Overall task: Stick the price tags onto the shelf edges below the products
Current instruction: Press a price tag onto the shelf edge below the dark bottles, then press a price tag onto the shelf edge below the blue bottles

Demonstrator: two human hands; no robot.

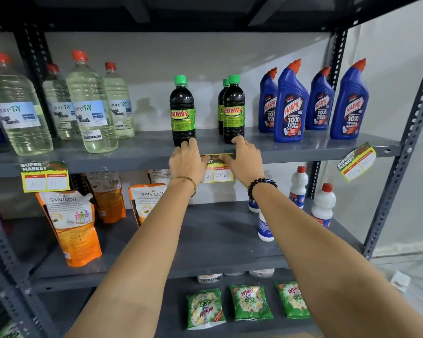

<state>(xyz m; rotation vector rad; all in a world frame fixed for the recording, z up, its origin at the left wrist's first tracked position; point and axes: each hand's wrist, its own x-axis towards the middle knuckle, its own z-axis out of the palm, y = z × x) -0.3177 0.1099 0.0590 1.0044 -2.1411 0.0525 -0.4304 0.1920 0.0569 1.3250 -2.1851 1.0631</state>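
Observation:
A yellow and green price tag (219, 175) sits on the grey shelf edge (132, 164) below the dark Sunny bottles (182, 111). My left hand (187, 162) presses the tag's left part, thumb on its top strip and fingers on the shelf top. My right hand (243, 161) presses its right part the same way. Both hands hide much of the tag. A second tag (44, 178) hangs on the same edge below the clear bleach bottles (91, 103). A third tag (357, 162) hangs tilted below the blue Harpic bottles (291, 103).
Orange Santoor pouches (71, 225) and white bottles (322, 206) stand on the shelf below. Green Wheel packets (250, 302) lie on the lowest shelf. Perforated grey uprights (396, 164) frame the rack on both sides.

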